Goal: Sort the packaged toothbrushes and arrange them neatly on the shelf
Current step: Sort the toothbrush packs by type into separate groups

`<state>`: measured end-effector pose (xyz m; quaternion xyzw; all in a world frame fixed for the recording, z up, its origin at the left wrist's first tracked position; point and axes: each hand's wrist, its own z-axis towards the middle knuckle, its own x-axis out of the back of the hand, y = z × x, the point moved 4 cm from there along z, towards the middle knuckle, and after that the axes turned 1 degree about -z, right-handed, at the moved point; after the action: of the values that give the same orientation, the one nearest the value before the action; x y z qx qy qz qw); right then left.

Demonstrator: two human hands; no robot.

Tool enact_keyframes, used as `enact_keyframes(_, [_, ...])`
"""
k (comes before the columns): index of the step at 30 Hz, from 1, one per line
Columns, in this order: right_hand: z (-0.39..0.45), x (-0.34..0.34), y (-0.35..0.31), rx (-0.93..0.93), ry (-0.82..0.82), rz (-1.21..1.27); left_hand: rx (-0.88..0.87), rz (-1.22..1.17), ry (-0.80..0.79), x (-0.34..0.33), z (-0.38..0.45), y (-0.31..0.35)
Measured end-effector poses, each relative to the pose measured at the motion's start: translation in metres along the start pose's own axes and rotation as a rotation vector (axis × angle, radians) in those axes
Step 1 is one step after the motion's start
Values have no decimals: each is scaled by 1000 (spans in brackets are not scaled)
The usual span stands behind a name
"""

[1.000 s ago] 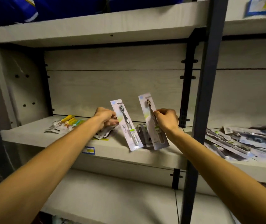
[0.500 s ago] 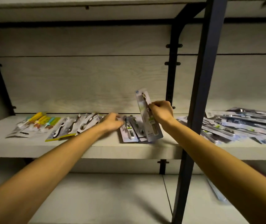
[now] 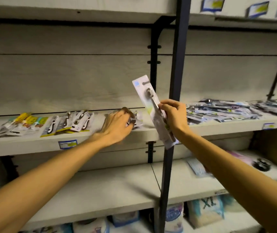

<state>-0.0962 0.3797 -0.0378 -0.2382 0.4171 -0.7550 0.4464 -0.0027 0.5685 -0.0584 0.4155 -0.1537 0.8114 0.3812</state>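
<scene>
My right hand pinches a white packaged toothbrush by its middle and holds it upright in front of the dark post. My left hand, blurred by motion, rests with bent fingers on a small stack of similar packs lying on the middle shelf. Further left on that shelf lie a row of black-and-white toothbrush packs and a group of yellow and green packs. A loose pile of several packaged toothbrushes covers the shelf to the right of the post.
A dark metal post stands upright between the two shelf bays, just behind my right hand. The lower shelf holds a flat pack at its right. Soft packaged goods fill the bottom level.
My left hand has laid its pack on the small stack and stays on it. My right hand keeps its pack and has moved slightly right. The camera view has shifted right and down.
</scene>
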Motion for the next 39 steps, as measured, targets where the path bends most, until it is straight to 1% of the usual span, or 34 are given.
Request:
enact_keyframes(3, [-10, 39, -9, -16, 121, 4, -86, -34, 44, -4, 1, 43])
enact_keyframes(6, [-13, 80, -9, -51, 244, -12, -233, -47, 59, -11, 1, 79])
enact_keyframes(8, [-11, 106, -2, -79, 314, -36, -307, -69, 49, -15, 5, 99])
enact_keyframes(10, [-5, 132, 10, -153, 376, -64, -384, -103, 7, -21, 11, 119])
enact_keyframes(12, [5, 156, 25, -237, 388, -106, -463, -148, -50, -31, 18, 139])
enact_keyframes(15, [25, 190, 52, -362, 303, -167, -490, -206, -122, -55, 34, 169])
enact_keyframes(18, [52, 221, 75, -441, 264, -153, -372, -220, -242, -91, 56, 192])
enact_keyframes(21, [90, 238, 92, -446, 186, -131, -145, -182, -389, -132, 86, 202])
enact_keyframes(22, [105, 241, 97, -440, 141, -124, -64, -186, -390, -142, 96, 202])
enact_keyframes(25, [148, 239, 111, -412, 12, -128, 152, -213, -293, -160, 126, 196])
enact_keyframes(27, [172, 230, 122, -393, -62, -140, 266, -210, -257, -169, 136, 188])
enact_keyframes(29, [189, 215, 133, -395, -124, -133, 357, -205, -262, -177, 137, 180])
enact_keyframes(31, [201, 201, 146, -407, -189, -152, 424, -203, -260, -184, 139, 174])
enact_keyframes(32, [205, 194, 153, -384, -223, -188, 450, -204, -261, -187, 139, 171])
enact_keyframes(33, [210, 191, 158, -320, -255, -272, 471, -196, -268, -190, 139, 169])
enact_keyframes(35, [215, 192, 164, -167, -265, -489, 497, -151, -301, -194, 140, 167])
enact_keyframes(36, [214, 195, 166, -128, -261, -537, 504, -132, -310, -196, 140, 166])
enact_keyframes(39, [208, 215, 168, -113, -264, -526, 575, -164, -300, -195, 143, 165])
